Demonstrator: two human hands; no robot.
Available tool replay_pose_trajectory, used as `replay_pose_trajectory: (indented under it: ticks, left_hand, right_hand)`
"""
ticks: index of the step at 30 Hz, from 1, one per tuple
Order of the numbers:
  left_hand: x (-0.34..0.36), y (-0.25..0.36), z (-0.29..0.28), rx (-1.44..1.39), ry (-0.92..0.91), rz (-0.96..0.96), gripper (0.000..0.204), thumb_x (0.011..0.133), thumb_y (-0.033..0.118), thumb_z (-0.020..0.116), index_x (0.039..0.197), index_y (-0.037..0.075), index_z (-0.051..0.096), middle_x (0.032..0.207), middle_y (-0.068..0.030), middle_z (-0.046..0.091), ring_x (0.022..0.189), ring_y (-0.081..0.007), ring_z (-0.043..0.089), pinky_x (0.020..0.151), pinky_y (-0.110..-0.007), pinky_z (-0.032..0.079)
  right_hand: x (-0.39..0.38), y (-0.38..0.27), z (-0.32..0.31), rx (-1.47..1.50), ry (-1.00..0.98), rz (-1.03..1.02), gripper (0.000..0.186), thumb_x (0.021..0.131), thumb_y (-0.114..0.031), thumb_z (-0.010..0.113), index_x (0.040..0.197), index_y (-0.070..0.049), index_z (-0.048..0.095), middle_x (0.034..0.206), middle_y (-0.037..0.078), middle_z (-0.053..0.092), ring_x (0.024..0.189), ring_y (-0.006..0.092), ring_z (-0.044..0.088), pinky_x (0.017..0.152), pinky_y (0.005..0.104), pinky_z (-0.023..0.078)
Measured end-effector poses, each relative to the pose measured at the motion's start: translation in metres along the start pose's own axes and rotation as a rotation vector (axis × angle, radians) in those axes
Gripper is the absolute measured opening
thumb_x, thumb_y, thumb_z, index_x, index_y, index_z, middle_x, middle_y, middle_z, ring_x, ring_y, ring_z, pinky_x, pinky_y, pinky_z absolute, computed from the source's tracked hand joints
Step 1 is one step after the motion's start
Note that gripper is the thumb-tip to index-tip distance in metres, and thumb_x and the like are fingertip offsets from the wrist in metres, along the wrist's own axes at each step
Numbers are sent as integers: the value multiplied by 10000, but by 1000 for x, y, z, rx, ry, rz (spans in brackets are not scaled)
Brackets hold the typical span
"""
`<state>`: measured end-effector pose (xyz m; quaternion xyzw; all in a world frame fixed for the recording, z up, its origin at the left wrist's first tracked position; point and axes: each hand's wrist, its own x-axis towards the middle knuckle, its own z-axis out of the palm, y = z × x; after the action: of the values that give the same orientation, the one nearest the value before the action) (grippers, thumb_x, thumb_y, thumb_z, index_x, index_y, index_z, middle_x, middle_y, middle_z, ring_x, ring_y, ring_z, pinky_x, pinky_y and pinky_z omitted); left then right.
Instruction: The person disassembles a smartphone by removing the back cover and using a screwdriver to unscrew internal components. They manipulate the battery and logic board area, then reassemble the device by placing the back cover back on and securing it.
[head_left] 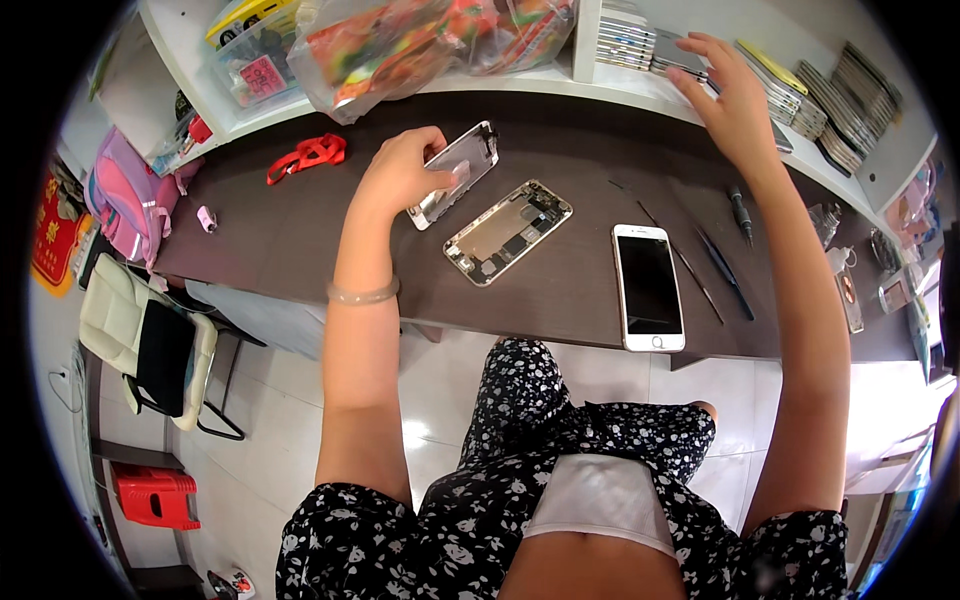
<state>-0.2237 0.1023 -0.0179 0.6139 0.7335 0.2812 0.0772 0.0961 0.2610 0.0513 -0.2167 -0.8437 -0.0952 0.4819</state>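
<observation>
My left hand [408,172] grips the edge of a phone screen panel [462,176], tilted up with its silvery back showing. Just right of it lies an opened phone housing [508,232], its inner parts exposed. My right hand [728,92] is raised at the shelf, fingers spread, holding nothing that I can see. Close to its fingertips are stacked phone parts [680,56]. A white-framed phone [649,288] with a dark screen lies face up near the desk's front edge. Beside it rest a thin metal pry tool [690,268], dark tweezers [726,272] and a screwdriver [740,214].
The white shelf [520,88] holds more phone stacks [850,105], plastic bags [390,50] and a clear bin [262,70]. A red strap [308,157] lies on the dark desk [290,235]. Small bottles [838,260] stand right; a white chair [150,330] is left.
</observation>
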Motion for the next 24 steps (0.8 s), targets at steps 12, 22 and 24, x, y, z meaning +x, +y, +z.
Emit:
replay_pose_trajectory:
  ticks: [12,22,24]
  left_hand:
    - [-71,74,33,122,-79,177,216,797,7,563,966,36,431,868,-201,594,846,-442,546,689,-496,408]
    - [-80,85,43,313,-164,171,469,813,304,672,1135,24,476,1070,-187,580,1004,-387,545,820,-452,453]
    - [-80,95,42,345,-193,143,550,806,384,675,1156,-3,501,1103,-201,567,1015,-390,545,839,-448,457]
  right_hand:
    - [-62,-29,-5,445,-328,124,167,823,-67,665,971,10,664,883,97,679,807,170,647,750,279,510]
    - [-85,-8,-2,479,-489,212,204,816,-86,669,991,17,659,903,120,682,775,191,671,716,287,530]
    - [-87,-8,-1,488,-485,196,210,816,-87,670,998,16,658,902,121,682,770,192,671,711,288,531]
